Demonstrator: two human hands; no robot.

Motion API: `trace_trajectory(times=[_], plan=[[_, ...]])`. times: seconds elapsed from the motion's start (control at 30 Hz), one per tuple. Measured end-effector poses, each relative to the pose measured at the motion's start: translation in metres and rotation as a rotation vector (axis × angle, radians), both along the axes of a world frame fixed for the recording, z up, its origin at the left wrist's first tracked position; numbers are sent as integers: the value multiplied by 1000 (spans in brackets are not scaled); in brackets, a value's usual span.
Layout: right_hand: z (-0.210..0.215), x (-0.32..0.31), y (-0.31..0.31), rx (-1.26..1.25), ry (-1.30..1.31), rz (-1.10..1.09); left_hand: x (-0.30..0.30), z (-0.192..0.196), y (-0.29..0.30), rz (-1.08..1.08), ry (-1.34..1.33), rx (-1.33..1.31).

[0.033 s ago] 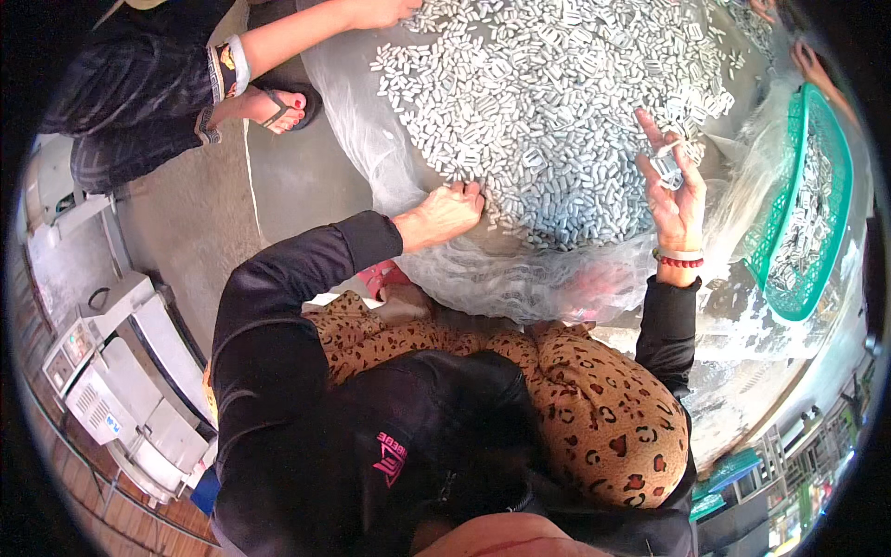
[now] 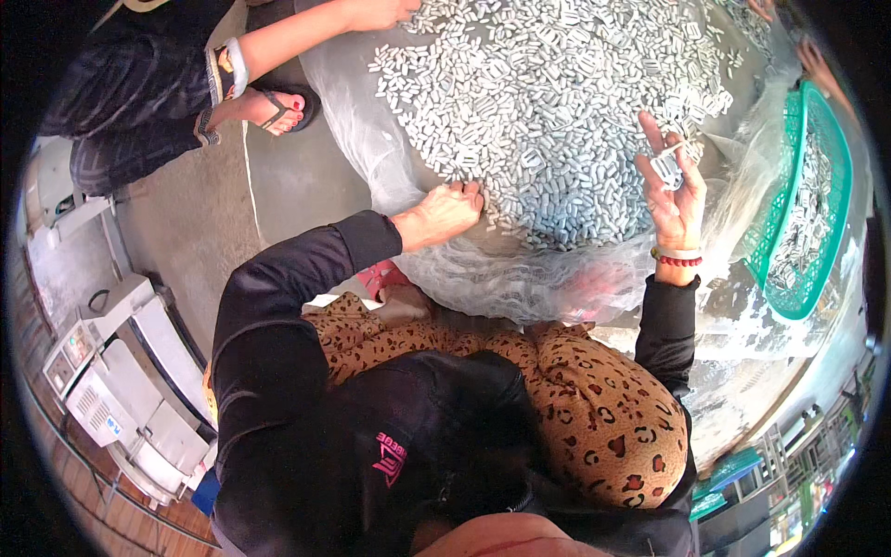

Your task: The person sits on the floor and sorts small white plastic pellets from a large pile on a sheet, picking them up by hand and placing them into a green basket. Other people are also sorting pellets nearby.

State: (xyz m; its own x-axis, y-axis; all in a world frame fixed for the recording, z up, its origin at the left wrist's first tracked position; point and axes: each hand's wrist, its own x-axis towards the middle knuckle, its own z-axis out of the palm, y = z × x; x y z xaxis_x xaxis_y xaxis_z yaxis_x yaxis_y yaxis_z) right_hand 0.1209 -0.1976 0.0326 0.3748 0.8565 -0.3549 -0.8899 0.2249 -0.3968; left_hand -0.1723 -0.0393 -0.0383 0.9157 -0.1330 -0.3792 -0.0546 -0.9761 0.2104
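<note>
A wide pile of small silvery metal pieces (image 2: 548, 121) is spread in front of me, and some of them look like slotted buckles. My left hand (image 2: 444, 213) rests at the pile's near left edge, its fingers curled down against the pieces. Whatever lies under those fingertips is hidden. On the right, my right hand (image 2: 676, 200) is turned palm up over the pile. A few silvery slotted buckles (image 2: 666, 169) are held between its thumb and fingers, while another finger points outward.
Thin translucent sheeting (image 2: 520, 288) lies under the pile's near edge. A green plastic basket (image 2: 817, 278) with similar metal pieces stands at the right. Another person's hand (image 2: 380, 13) reaches in at the upper left, and a different person's arm (image 2: 821, 70) at the upper right.
My hands stay almost where they were. At the upper right, the other person's arm has shifted slightly.
</note>
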Motion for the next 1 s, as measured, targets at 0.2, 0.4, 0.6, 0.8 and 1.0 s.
trace_trajectory(times=[0.2,0.4,0.6,0.8,1.0], plan=[[-13,2,10,269,-46,200,24,8,42,333,85,-824],[-50,-66,46,-597,-1981,580,93,68,85,773,184,-1070],[-56,-67,41,-639,-1856,543,86,15,88,560,-113,-216],[-23,-10,13,-773,-1044,336,102,-7,106,546,-344,-166],[-7,28,-3,-844,-1393,-21,127,53,136,971,-172,-1229]])
